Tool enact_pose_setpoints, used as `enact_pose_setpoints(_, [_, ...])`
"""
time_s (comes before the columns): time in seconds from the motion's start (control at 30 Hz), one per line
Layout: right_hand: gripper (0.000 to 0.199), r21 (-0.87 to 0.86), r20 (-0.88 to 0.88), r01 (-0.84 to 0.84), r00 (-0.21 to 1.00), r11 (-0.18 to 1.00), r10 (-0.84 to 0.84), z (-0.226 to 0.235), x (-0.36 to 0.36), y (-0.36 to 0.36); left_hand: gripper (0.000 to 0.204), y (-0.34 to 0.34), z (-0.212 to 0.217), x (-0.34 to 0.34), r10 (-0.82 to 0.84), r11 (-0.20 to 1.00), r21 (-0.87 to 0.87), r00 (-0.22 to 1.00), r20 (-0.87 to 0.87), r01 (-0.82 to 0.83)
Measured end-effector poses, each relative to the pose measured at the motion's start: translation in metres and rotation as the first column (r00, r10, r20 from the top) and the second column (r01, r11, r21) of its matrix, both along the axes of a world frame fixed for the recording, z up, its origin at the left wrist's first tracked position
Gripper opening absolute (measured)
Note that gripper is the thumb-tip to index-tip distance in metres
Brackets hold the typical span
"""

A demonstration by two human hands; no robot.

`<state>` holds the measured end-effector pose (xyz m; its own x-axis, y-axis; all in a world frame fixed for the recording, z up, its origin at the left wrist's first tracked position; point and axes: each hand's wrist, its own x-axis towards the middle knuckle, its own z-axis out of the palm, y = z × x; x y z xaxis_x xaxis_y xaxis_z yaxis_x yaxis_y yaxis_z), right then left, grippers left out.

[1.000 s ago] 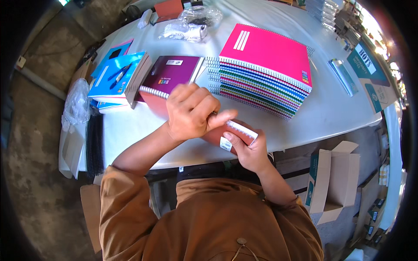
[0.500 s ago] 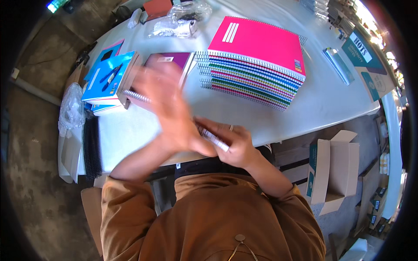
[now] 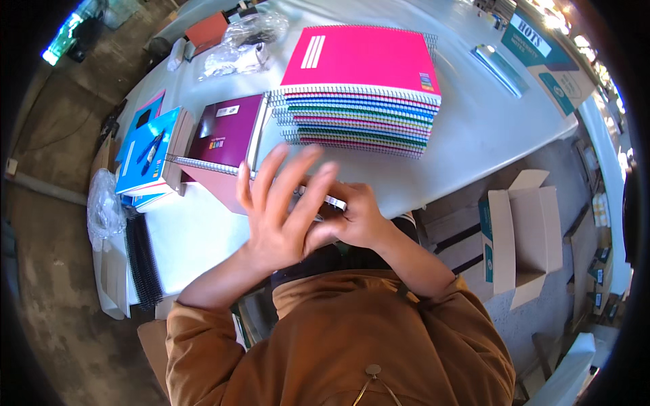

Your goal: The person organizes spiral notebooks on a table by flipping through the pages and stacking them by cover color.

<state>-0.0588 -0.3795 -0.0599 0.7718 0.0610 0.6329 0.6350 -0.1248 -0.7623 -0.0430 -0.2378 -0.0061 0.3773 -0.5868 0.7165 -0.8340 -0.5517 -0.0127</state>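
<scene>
My left hand (image 3: 281,213) is held up at the table's near edge with its fingers spread. Its thumb reaches toward my right hand (image 3: 355,213), which is closed round a small, flat, white-edged thing (image 3: 334,202). Most of that thing is hidden by the fingers, so its kind does not show. Just beyond my left hand lies a purple spiral notebook (image 3: 227,132) with a small white label on its cover. Its wire binding (image 3: 210,164) faces me, above a pinkish-brown surface.
A tall stack of spiral notebooks (image 3: 365,64), pink on top, stands farther back. Blue notebooks (image 3: 152,152) with pens on them lie at left, near black binding coils (image 3: 141,260). Clear plastic wrap (image 3: 233,51) lies at the back. An open cardboard box (image 3: 521,237) is at right.
My left hand has come down from over the purple notebook, uncovering its cover and label. The right hand keeps its hold on the small flat thing. The whole view has shifted a little.
</scene>
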Motion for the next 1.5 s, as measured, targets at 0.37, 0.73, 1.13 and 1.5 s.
enact_pose_setpoints(0.37, [0.021, -0.002, -0.132, -0.105, 0.986, 0.994, 0.104, 0.030, -0.012, 0.008, 0.020, 0.012, 0.069, -0.003, -0.134, 0.971, 0.175, 0.978, -0.161, 0.162])
enact_pose_setpoints(0.73, [0.022, 0.074, 0.496, 0.246, 0.831, 0.966, -0.250, 0.127, -0.001, -0.111, 0.022, 0.037, 0.145, 0.061, 0.119, 0.991, 0.063, 0.992, -0.041, -0.116])
enact_pose_setpoints(1.13, [0.048, 0.126, 0.040, 0.468, 0.878, 0.875, -0.476, -0.004, 0.073, -0.174, 0.030, -0.025, -0.032, 0.165, -0.198, 0.896, -0.445, 0.899, -0.390, 0.004])
enact_pose_setpoints(1.5, [0.051, 0.090, -0.160, 0.698, 0.714, 0.710, -0.682, 0.011, 0.086, -0.126, 0.015, -0.048, -0.061, 0.201, -0.463, 0.317, -0.880, 0.753, -0.468, -0.352])
